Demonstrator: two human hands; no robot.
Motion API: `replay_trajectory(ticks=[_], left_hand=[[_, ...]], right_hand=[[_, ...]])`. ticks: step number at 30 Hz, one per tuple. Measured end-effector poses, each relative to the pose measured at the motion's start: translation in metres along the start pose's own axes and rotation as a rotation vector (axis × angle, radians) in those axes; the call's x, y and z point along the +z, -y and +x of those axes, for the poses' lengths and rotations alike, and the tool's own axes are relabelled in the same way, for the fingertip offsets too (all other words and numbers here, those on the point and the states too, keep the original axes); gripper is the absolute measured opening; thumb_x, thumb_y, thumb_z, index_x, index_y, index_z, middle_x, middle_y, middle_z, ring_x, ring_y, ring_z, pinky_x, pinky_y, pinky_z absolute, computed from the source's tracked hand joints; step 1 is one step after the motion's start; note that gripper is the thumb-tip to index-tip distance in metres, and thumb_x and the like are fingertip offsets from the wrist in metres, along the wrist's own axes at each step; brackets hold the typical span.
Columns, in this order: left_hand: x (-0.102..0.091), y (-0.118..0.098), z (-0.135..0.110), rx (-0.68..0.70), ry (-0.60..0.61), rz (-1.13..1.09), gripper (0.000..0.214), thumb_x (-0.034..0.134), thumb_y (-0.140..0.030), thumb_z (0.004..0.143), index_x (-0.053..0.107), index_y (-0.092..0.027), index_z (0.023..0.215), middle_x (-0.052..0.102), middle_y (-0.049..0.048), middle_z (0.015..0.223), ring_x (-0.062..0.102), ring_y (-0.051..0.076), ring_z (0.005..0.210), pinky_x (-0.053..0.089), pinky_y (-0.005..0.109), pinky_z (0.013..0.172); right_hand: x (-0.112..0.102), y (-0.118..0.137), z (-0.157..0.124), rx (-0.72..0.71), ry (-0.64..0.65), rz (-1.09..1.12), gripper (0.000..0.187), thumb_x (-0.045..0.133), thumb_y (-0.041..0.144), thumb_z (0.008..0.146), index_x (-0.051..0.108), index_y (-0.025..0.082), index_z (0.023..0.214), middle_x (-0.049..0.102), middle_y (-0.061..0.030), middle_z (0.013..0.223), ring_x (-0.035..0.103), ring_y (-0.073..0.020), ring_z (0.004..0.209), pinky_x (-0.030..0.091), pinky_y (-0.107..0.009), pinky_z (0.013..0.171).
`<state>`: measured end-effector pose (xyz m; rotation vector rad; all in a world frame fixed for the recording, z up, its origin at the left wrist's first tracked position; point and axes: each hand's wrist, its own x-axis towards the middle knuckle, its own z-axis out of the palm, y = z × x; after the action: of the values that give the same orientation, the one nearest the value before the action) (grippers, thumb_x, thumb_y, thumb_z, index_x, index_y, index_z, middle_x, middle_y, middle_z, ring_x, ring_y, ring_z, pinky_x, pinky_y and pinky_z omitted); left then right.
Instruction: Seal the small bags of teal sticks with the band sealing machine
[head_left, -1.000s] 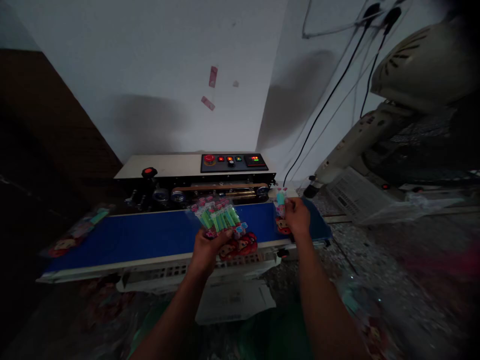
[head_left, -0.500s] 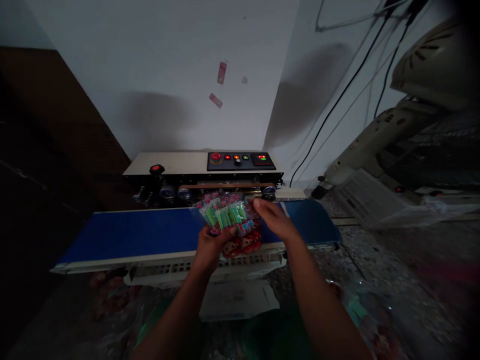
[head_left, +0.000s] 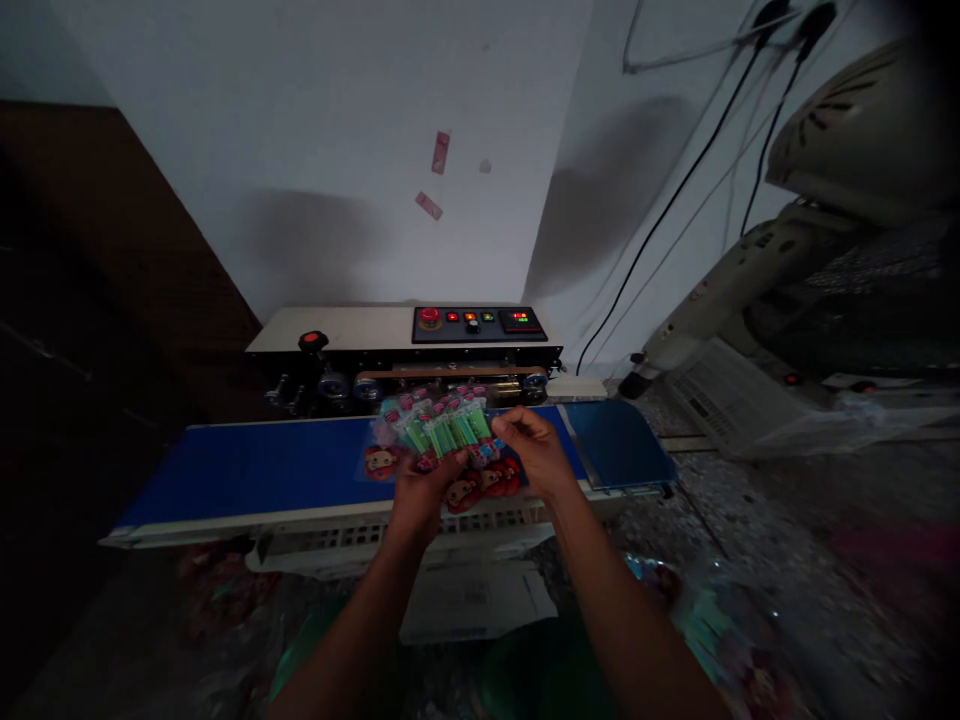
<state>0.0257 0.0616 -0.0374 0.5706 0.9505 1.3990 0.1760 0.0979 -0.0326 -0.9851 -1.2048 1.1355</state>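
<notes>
My left hand [head_left: 421, 498] grips a fanned bunch of clear plastic packets [head_left: 450, 432], its thumb on top. Green strips, pink-and-white tops and red cartoon faces show through the plastic. My right hand [head_left: 534, 452] is closed in a pinch at the right edge of the bunch, on the upper side of a packet. To the left of my left hand, over the blue conveyor belt [head_left: 262, 470], another clear packet [head_left: 381, 462] shows a cartoon face. Whether it rests on the belt or hangs from the bunch, I cannot tell. Behind the packets runs a band sealing machine [head_left: 352, 328].
The sealer's control panel [head_left: 480, 323] has a red knob and lit digits. More packets lie in a dim heap at lower right [head_left: 709, 620] and lower left [head_left: 217, 590]. A beige machine arm [head_left: 720, 280] stands at right, beside a whitish box [head_left: 739, 395]. Black cables [head_left: 667, 220] hang along the wall.
My right hand has drawn in slightly and its fingers now pinch at the bunch. A packet with a cartoon face now shows to the left of my left hand.
</notes>
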Motion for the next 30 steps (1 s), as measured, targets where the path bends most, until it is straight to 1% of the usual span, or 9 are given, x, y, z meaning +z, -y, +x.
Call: replay_trajectory(ticks=[4, 7, 10, 13, 18, 23, 26, 28, 30], left_hand=[[-0.002, 0.002, 0.001, -0.022, -0.021, 0.013, 0.032, 0.080, -0.021, 0.054, 0.066, -0.012, 0.081, 0.071, 0.0045, 0.073, 0.067, 0.020, 0.064, 0.055, 0.034, 0.065], [-0.002, 0.004, 0.001, -0.021, 0.018, 0.020, 0.034, 0.079, -0.021, 0.056, 0.066, -0.011, 0.086, 0.072, 0.0070, 0.079, 0.067, 0.021, 0.068, 0.055, 0.036, 0.068], [-0.001, 0.005, 0.000, -0.007, 0.043, 0.020, 0.038, 0.079, -0.019, 0.057, 0.065, -0.012, 0.093, 0.072, 0.0083, 0.087, 0.068, 0.023, 0.076, 0.054, 0.037, 0.072], [-0.001, 0.005, 0.000, -0.004, 0.033, 0.032, 0.035, 0.078, -0.019, 0.058, 0.065, -0.012, 0.090, 0.072, 0.0080, 0.087, 0.068, 0.023, 0.076, 0.054, 0.037, 0.073], [0.001, 0.003, -0.001, -0.018, 0.034, 0.031, 0.035, 0.079, -0.021, 0.057, 0.065, -0.011, 0.087, 0.072, 0.0072, 0.082, 0.068, 0.023, 0.073, 0.054, 0.037, 0.073], [0.002, 0.002, -0.001, -0.020, 0.004, 0.015, 0.032, 0.080, -0.021, 0.054, 0.066, -0.012, 0.082, 0.073, 0.0054, 0.078, 0.069, 0.023, 0.071, 0.055, 0.036, 0.070], [0.001, 0.002, -0.001, -0.028, -0.007, 0.014, 0.027, 0.081, -0.022, 0.053, 0.067, -0.012, 0.075, 0.072, 0.0046, 0.072, 0.068, 0.022, 0.066, 0.055, 0.034, 0.066], [0.000, 0.002, -0.001, -0.033, 0.014, 0.021, 0.025, 0.080, -0.022, 0.055, 0.067, -0.012, 0.074, 0.072, 0.0052, 0.070, 0.069, 0.022, 0.065, 0.056, 0.034, 0.065], [-0.001, 0.001, -0.002, -0.024, 0.029, 0.025, 0.025, 0.080, -0.022, 0.056, 0.068, -0.012, 0.076, 0.073, 0.0057, 0.071, 0.069, 0.022, 0.066, 0.056, 0.034, 0.065]], right_hand=[[-0.002, -0.002, 0.001, -0.058, -0.088, 0.018, 0.018, 0.061, 0.037, 0.076, 0.057, 0.020, 0.072, 0.052, 0.0046, 0.067, 0.046, -0.0099, 0.065, 0.036, -0.022, 0.064], [0.001, -0.001, 0.001, -0.057, -0.113, -0.013, 0.019, 0.062, 0.037, 0.075, 0.053, 0.021, 0.074, 0.052, 0.0046, 0.069, 0.047, -0.0100, 0.065, 0.037, -0.022, 0.063], [0.008, -0.001, 0.000, -0.056, -0.154, 0.057, 0.025, 0.068, 0.035, 0.069, 0.048, 0.021, 0.074, 0.055, 0.0045, 0.074, 0.049, -0.0103, 0.068, 0.039, -0.022, 0.065], [0.013, -0.002, -0.002, -0.078, -0.214, 0.088, 0.025, 0.070, 0.034, 0.068, 0.051, 0.021, 0.076, 0.052, 0.0045, 0.072, 0.048, -0.0102, 0.067, 0.039, -0.022, 0.065], [0.015, -0.002, -0.003, -0.095, -0.280, 0.088, 0.023, 0.058, 0.042, 0.077, 0.054, 0.020, 0.075, 0.051, 0.0027, 0.069, 0.047, -0.0116, 0.068, 0.040, -0.025, 0.068], [0.016, 0.003, 0.001, -0.166, -0.438, 0.057, 0.025, 0.052, 0.046, 0.080, 0.050, 0.021, 0.079, 0.051, 0.0013, 0.075, 0.047, -0.0119, 0.071, 0.040, -0.025, 0.070], [0.003, 0.007, 0.005, -0.197, -0.519, -0.061, 0.029, 0.047, 0.050, 0.082, 0.049, 0.021, 0.083, 0.050, 0.0012, 0.076, 0.046, -0.0117, 0.071, 0.040, -0.023, 0.069], [-0.017, 0.008, 0.009, -0.195, -0.587, -0.197, 0.032, 0.043, 0.053, 0.083, 0.049, 0.021, 0.086, 0.050, 0.0018, 0.072, 0.046, -0.0119, 0.066, 0.039, -0.023, 0.065], [-0.045, 0.007, 0.012, -0.163, -0.649, -0.390, 0.036, 0.037, 0.054, 0.084, 0.050, 0.021, 0.089, 0.052, 0.0017, 0.069, 0.047, -0.0131, 0.062, 0.038, -0.024, 0.062]])
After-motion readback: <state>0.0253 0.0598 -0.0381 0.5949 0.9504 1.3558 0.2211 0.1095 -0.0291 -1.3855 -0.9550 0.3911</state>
